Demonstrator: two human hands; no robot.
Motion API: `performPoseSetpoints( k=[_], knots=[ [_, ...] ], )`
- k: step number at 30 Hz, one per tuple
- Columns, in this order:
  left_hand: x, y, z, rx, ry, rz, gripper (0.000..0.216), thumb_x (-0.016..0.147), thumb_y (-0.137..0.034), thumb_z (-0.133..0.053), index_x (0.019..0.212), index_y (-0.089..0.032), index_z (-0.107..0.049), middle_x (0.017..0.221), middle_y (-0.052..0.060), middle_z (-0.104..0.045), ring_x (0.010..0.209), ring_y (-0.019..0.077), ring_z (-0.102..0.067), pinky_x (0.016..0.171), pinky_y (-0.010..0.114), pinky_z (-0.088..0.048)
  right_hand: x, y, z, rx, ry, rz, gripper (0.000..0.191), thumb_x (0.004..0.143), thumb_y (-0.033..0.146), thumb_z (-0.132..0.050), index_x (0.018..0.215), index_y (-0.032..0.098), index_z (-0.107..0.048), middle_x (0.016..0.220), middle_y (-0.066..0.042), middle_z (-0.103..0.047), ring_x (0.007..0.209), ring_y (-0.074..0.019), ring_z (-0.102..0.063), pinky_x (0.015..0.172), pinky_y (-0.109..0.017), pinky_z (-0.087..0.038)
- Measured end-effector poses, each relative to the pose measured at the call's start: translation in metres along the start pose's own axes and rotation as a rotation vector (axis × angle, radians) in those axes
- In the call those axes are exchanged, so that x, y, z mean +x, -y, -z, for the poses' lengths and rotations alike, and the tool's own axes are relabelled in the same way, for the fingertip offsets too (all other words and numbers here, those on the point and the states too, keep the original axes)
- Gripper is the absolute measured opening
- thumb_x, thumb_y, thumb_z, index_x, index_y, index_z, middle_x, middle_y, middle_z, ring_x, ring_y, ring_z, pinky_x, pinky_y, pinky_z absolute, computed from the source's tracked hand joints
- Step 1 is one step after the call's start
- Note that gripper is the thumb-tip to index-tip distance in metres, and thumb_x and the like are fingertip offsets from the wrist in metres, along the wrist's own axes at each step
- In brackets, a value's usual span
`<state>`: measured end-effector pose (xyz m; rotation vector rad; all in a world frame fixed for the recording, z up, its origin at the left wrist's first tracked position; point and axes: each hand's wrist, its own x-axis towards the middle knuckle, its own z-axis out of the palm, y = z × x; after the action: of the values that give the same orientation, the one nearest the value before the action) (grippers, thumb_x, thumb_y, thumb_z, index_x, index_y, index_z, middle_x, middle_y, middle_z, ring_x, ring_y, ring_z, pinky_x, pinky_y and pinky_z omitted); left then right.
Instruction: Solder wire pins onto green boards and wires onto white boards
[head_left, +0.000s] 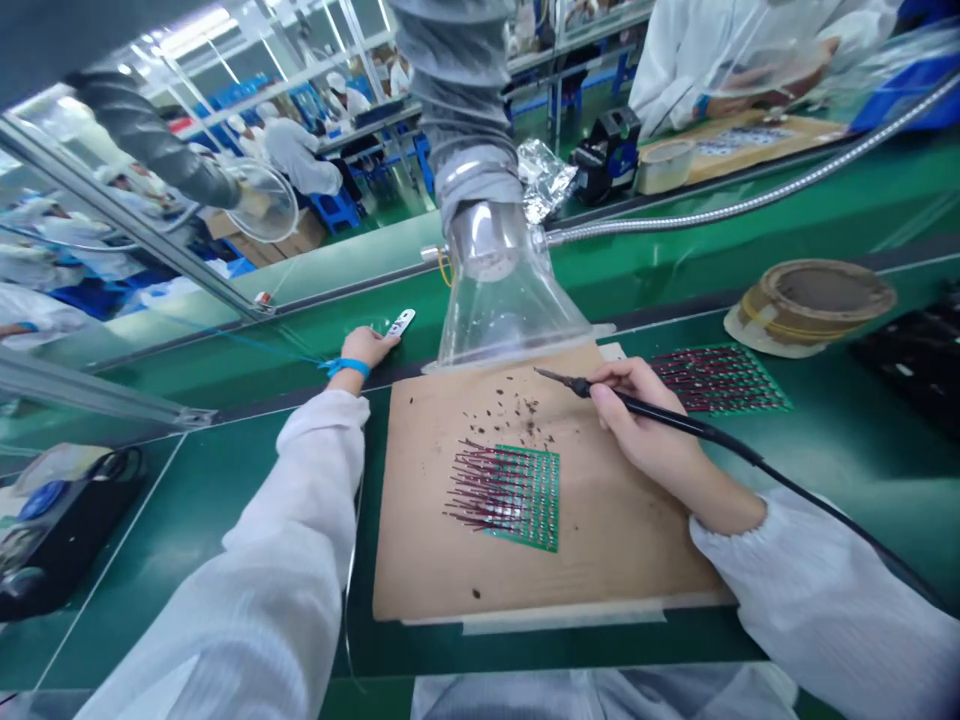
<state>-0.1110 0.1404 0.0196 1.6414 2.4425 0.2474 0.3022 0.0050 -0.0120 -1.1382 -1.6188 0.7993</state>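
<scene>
My right hand (637,410) grips a black soldering iron (664,417) like a pen, its tip pointing left above the brown board. On the far side, my left hand (367,347), with a blue wrist strap, has its fingers closed at the near end of a small flat white piece with dark marks (402,322); its exact kind is unclear. Between my arms, a green circuit board panel (541,500) with rows of dark red wires sticking out leftward lies on the brown board (420,570). Dark burnt bits are scattered just beyond the panel.
A clear fume hood (499,310) on a grey hose hangs over the board's far edge. Right of my right hand lie another wired panel (724,378) and a large tape roll (810,305). A black device (67,530) stands at left. A co-worker works across the bench.
</scene>
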Motion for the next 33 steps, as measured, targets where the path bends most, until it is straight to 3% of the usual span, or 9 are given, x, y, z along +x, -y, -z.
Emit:
performPoseSetpoints(
  k=[5, 9, 13, 17, 20, 24, 27, 33],
  knots=[
    [-0.046, 0.005, 0.004, -0.068, 0.048, -0.176, 0.039, 0.088, -0.054, -0.068, 0.081, -0.016, -0.067, 0.071, 0.004, -0.063, 0.072, 0.0196, -0.056, 0.069, 0.030, -0.039, -0.003, 0.001, -0.004, 0.032, -0.019, -0.001, 0.015, 0.101, 0.038, -0.062, 0.108, 0.025, -0.062, 0.089, -0.002, -0.065, 0.072, -0.0157, -0.061, 0.069, -0.033, -0.049],
    [-0.098, -0.004, -0.013, -0.166, 0.125, -0.541, 0.046, 0.088, -0.061, -0.071, 0.096, -0.016, -0.073, 0.079, 0.002, -0.060, 0.071, 0.0176, -0.052, 0.068, 0.030, -0.039, -0.004, 0.004, -0.006, 0.014, -0.047, 0.008, 0.017, 0.102, 0.039, -0.062, 0.112, 0.026, -0.062, 0.094, -0.002, -0.065, 0.075, -0.0161, -0.062, 0.072, -0.034, -0.049],
    [-0.116, -0.023, -0.031, -0.137, 0.206, -0.909, 0.040, 0.097, -0.049, -0.067, 0.126, -0.022, -0.074, 0.097, 0.005, -0.056, 0.087, 0.0210, -0.056, 0.079, 0.034, -0.046, -0.003, 0.004, -0.007, 0.002, -0.069, -0.027, 0.022, 0.102, 0.044, -0.062, 0.116, 0.027, -0.061, 0.090, 0.000, -0.061, 0.070, -0.0148, -0.059, 0.068, -0.033, -0.048],
    [-0.116, -0.048, -0.045, -0.200, 0.216, -1.091, 0.034, 0.106, -0.033, -0.053, 0.135, -0.027, -0.071, 0.112, 0.008, -0.053, 0.103, 0.0226, -0.057, 0.093, 0.037, -0.049, -0.001, -0.002, -0.006, 0.079, 0.000, -0.055, 0.028, 0.103, 0.050, -0.060, 0.119, 0.027, -0.062, 0.084, 0.001, -0.061, 0.065, -0.0135, -0.061, 0.066, -0.032, -0.051],
    [-0.119, -0.061, -0.051, -0.313, 0.192, -1.075, 0.034, 0.106, -0.028, -0.052, 0.134, -0.022, -0.068, 0.115, 0.010, -0.056, 0.101, 0.0220, -0.059, 0.093, 0.038, -0.051, -0.001, -0.006, -0.006, 0.072, 0.067, -0.067, 0.032, 0.103, 0.052, -0.060, 0.124, 0.028, -0.063, 0.080, 0.002, -0.064, 0.067, -0.0146, -0.065, 0.069, -0.032, -0.054],
    [-0.123, -0.057, -0.058, -0.569, 0.229, -0.813, 0.022, 0.103, -0.028, -0.052, 0.112, -0.015, -0.066, 0.092, 0.005, -0.064, 0.075, 0.0153, -0.057, 0.071, 0.029, -0.049, -0.004, -0.007, -0.007, 0.011, 0.107, -0.072, 0.031, 0.103, 0.048, -0.061, 0.129, 0.030, -0.062, 0.079, 0.002, -0.068, 0.072, -0.0159, -0.068, 0.070, -0.033, -0.055],
    [-0.123, -0.050, -0.062, -0.722, 0.271, -0.659, 0.029, 0.107, -0.032, -0.042, 0.098, -0.016, -0.065, 0.078, 0.001, -0.061, 0.065, 0.0129, -0.054, 0.063, 0.026, -0.045, -0.006, -0.003, -0.007, 0.035, 0.062, -0.065, 0.023, 0.101, 0.041, -0.066, 0.121, 0.029, -0.062, 0.080, 0.003, -0.070, 0.072, -0.0155, -0.071, 0.070, -0.032, -0.055],
    [-0.130, -0.051, -0.060, -0.669, 0.196, -0.778, 0.029, 0.104, -0.041, -0.053, 0.107, -0.018, -0.071, 0.076, 0.000, -0.063, 0.066, 0.0143, -0.053, 0.066, 0.027, -0.043, -0.005, 0.004, -0.004, -0.007, -0.073, -0.036, 0.015, 0.095, 0.029, -0.074, 0.110, 0.026, -0.073, 0.089, 0.000, -0.075, 0.071, -0.0128, -0.071, 0.072, -0.030, -0.057]
  ],
)
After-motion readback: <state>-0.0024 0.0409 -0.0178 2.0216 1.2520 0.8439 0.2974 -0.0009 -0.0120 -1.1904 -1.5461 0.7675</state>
